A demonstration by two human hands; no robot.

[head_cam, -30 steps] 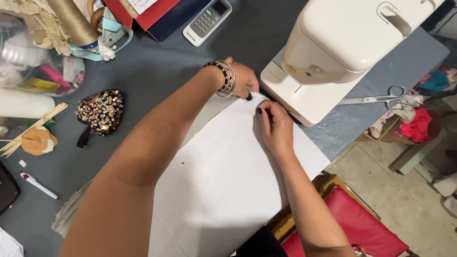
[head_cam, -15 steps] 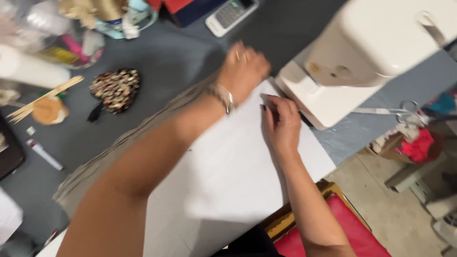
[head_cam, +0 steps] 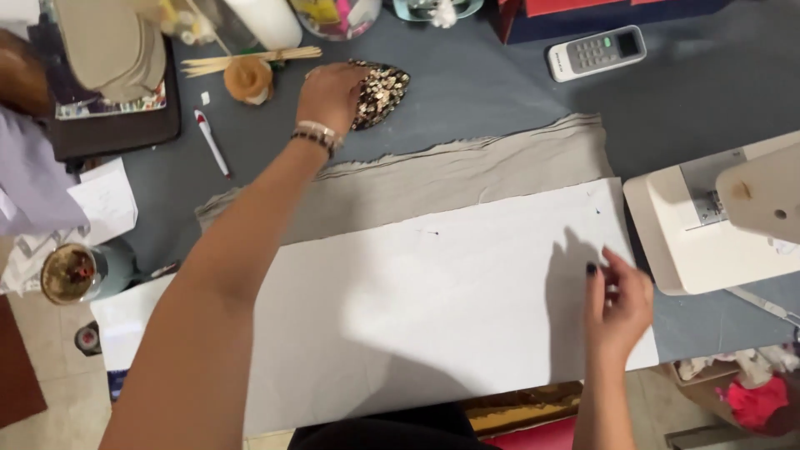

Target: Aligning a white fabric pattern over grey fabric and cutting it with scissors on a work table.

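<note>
The left hand [head_cam: 332, 96] is resting its grip closed over the sequined pad [head_cam: 379, 93] just beside its fingers. The right hand [head_cam: 618, 304] is pressing loosely curled fingers on the white paper [head_cam: 433, 308], holding nothing.

A large white paper sheet [head_cam: 433, 308] lies across the near middle of the grey counter [head_cam: 467, 92], overlapping a strip of beige fabric [head_cam: 467, 171] that shows along its far edge. At the far left the left hand [head_cam: 332, 93] rests on a sequinned heart-shaped pincushion [head_cam: 382, 92], with a white pen [head_cam: 212, 142] and a bundle of wooden sticks [head_cam: 250, 58] to its left and a white remote control [head_cam: 597, 52] far off to its right. The right hand [head_cam: 618, 304] lies on the paper's near right end, just left of the white sewing machine [head_cam: 717, 217] at the counter's right edge.
</note>
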